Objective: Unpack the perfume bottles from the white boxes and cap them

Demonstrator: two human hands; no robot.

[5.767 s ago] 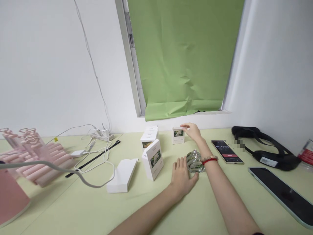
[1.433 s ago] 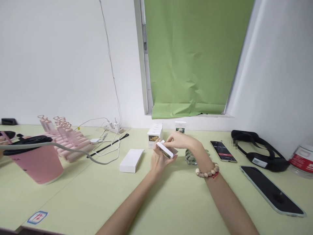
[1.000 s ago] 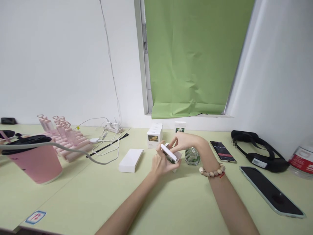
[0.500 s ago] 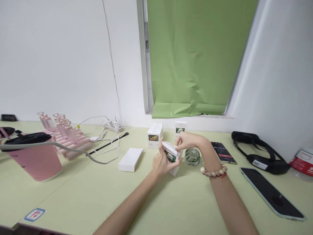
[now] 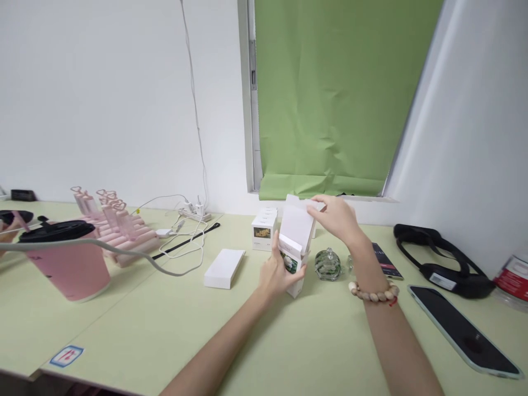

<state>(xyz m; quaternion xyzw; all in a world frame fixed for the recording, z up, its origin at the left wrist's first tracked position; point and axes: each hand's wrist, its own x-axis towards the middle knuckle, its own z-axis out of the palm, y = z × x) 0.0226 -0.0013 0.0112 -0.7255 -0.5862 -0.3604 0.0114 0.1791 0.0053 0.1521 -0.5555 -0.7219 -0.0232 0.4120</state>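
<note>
My left hand (image 5: 274,275) is wrapped round a small white box (image 5: 290,263) with a white flower picture on its front, held tilted just above the table. From the box's open top rises a white cardboard piece (image 5: 296,217). My right hand (image 5: 338,217) pinches its upper right edge between thumb and fingers; the wrist wears a beaded bracelet (image 5: 374,294). A clear lidded glass jar (image 5: 328,265) stands just right of the box. Left of my hand lies a closed plain white box (image 5: 225,268).
Behind are a row of white boxes (image 5: 264,234), one with a yellow flower picture. To the right lie two phones (image 5: 464,330) and a black headset (image 5: 447,264). A pink cup (image 5: 68,269), pink tubes (image 5: 130,236), cables and another person's hand (image 5: 7,234) are at left.
The box top has come open, and my right hand has risen with the white cardboard piece, which now stands well out of the box. My left hand keeps its hold.
</note>
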